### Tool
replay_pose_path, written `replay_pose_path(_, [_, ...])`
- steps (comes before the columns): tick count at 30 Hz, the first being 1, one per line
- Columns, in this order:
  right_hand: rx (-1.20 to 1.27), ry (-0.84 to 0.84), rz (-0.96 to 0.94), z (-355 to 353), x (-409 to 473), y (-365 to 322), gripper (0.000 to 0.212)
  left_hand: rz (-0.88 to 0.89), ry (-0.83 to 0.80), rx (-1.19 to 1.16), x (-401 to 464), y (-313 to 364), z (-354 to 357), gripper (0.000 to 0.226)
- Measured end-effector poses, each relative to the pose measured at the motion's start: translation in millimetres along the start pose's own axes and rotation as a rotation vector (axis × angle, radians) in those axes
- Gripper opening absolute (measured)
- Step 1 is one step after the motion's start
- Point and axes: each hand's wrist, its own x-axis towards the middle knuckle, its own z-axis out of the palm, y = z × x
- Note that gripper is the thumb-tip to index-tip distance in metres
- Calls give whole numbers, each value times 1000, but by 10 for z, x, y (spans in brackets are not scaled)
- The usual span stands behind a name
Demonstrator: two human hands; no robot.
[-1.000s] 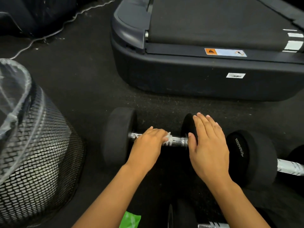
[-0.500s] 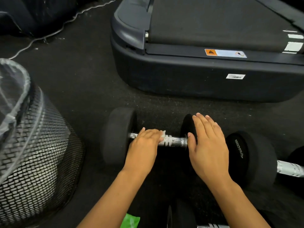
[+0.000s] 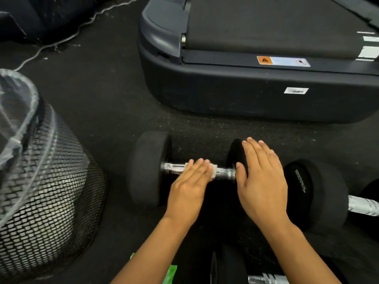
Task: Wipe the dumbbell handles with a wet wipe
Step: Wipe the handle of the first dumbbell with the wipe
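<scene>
A black dumbbell (image 3: 148,169) with a chrome handle (image 3: 176,168) lies on the dark floor in front of me. My left hand (image 3: 189,187) lies flat over the middle of the handle, pressing a white wet wipe (image 3: 213,171) against it; only the wipe's edge peeks out by the fingertips. My right hand (image 3: 260,181) rests flat, fingers together, on the dumbbell's right weight head (image 3: 233,152). A second dumbbell (image 3: 315,191) lies to the right, its chrome handle (image 3: 363,206) running off the frame edge.
A black mesh waste bin (image 3: 45,191) with a clear liner stands at the left. A treadmill base (image 3: 246,95) blocks the far side. A third dumbbell (image 3: 264,278) and a green packet (image 3: 170,273) sit at the bottom edge. A cable (image 3: 61,43) runs across the far left floor.
My left hand slid left then back right along the handle with the wipe, and its fingers now lie flatter. My right hand stays on the weight head.
</scene>
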Motion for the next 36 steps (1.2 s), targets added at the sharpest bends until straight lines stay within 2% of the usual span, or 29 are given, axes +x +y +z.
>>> replay_pose_path(4, [5,-5,-4,-6,13,-1,50,61,26,-32,-103,-93,-46,38])
replay_pose_path(10, [9,-2,-8,-1,36,3,50,99,36,8,-102,-135,-31,33])
replay_pose_path(13, [13,-1,-9,-14,29,-1,50,54,67,-16,-120,-152,-31,32])
replay_pose_path(18, [12,9,-5,7,24,-3,49,108,-44,-74,54,-69,7,34])
replay_pose_path(24, [3,0,-5,8,57,4,49,-144,-92,-96,189,10,-74,32])
replay_pose_path(29, [5,10,-7,-2,1,-5,50,-67,-171,-130,223,99,-64,33])
replay_pose_path(33, [11,3,-10,-13,21,-2,49,-176,-213,-71,285,3,-189,37])
replay_pose_path(36, [12,4,-3,-14,18,-5,49,-179,-207,-55,257,22,-159,27])
